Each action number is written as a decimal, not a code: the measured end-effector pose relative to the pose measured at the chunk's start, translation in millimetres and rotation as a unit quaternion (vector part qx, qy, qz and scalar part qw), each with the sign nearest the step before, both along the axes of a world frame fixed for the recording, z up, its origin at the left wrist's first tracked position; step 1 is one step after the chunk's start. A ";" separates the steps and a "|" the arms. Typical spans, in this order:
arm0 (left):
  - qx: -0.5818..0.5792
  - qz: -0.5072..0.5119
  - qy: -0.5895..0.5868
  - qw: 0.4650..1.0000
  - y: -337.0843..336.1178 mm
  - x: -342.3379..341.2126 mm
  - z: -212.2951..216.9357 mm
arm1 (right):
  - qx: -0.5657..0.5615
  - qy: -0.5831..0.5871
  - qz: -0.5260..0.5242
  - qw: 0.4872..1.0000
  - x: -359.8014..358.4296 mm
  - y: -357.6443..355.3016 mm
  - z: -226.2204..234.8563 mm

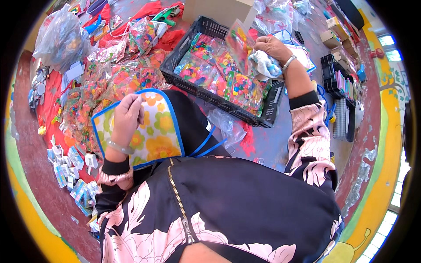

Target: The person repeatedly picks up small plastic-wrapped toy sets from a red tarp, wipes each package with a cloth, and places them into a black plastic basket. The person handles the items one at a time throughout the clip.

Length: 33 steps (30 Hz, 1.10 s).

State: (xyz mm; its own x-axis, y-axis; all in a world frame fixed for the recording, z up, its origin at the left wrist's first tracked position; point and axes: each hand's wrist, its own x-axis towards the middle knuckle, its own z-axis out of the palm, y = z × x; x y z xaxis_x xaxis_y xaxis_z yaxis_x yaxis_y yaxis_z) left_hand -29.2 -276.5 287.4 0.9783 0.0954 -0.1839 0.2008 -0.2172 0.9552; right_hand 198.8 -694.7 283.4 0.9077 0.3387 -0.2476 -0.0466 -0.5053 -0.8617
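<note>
My right hand point(272, 48) is raised over the far right part of a black plastic crate point(210, 92). Its fingers are closed around a bunched white and blue cloth point(265, 65) and the edge of a clear packet point(239, 44) with colourful contents. Several flat packets of bright small pieces point(245, 90) lie in the crate. On my lap rests a flowered bib point(160, 125) with blue edging and blue ties. Above it is my left hand point(128, 111), fingers curled together; whatever they may hold is hidden.
Colourful packets point(94, 92) are heaped on red cloth at the left, below a full clear plastic bag point(61, 39). Small white and blue items point(66, 164) lie lower left. A cardboard box point(215, 11) stands behind the crate. Black baskets point(335, 76) line the right side.
</note>
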 end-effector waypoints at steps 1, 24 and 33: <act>-0.012 0.012 0.004 1.000 -0.3 -4.5 2.0 | -0.005 0.025 -0.014 1.000 7.9 -2.6 -13.6; 0.010 0.123 0.017 0.992 31.7 -42.9 -8.9 | -0.441 0.082 -0.068 0.891 -22.2 -223.0 -272.0; -0.001 0.306 -0.098 0.947 72.9 -80.2 14.1 | 0.441 0.180 -0.069 0.877 -42.4 62.5 -30.2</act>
State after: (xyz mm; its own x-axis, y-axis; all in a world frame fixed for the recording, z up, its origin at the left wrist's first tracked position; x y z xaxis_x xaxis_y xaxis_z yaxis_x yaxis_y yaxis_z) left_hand -109.4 -203.6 301.5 0.7554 0.6552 -0.0059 0.1075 -0.1150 0.9875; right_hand 156.4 -632.2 253.2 0.8718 0.4361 -0.2234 -0.4037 0.3808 -0.8319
